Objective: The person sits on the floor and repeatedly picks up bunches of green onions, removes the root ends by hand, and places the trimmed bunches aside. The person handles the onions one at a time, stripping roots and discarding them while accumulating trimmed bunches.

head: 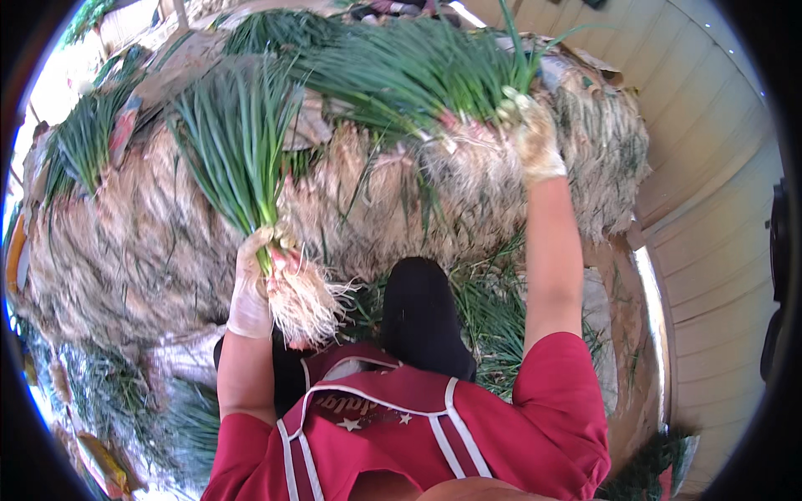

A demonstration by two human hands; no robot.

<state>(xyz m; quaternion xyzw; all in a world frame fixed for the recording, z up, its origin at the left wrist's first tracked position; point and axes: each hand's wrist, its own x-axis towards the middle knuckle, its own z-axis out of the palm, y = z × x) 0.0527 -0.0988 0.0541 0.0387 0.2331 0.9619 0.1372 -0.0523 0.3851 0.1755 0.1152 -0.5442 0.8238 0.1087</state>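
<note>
My left hand (254, 250), in a pale glove, grips a bunch of green onions (250, 150) just above the bulbs. Their leaves point up and away, and a tangle of whitish roots (307, 307) hangs below the reddish bulb ends. Farther off to the right, my gloved right hand (532, 128) is at the end of a loose spread of green onions (438, 81) on top of the heap. Its fingers are closed around a few stalks that stand more upright than the rest; the exact grip is blurred.
A long stacked heap of green onions (156, 250) stretches across in front of me, roots facing me. Loose leaves (489, 300) litter the floor by my dark-clad knee (420, 307). A ribbed wall (708, 275) curves along the right. More onions (194, 419) lie at lower left.
</note>
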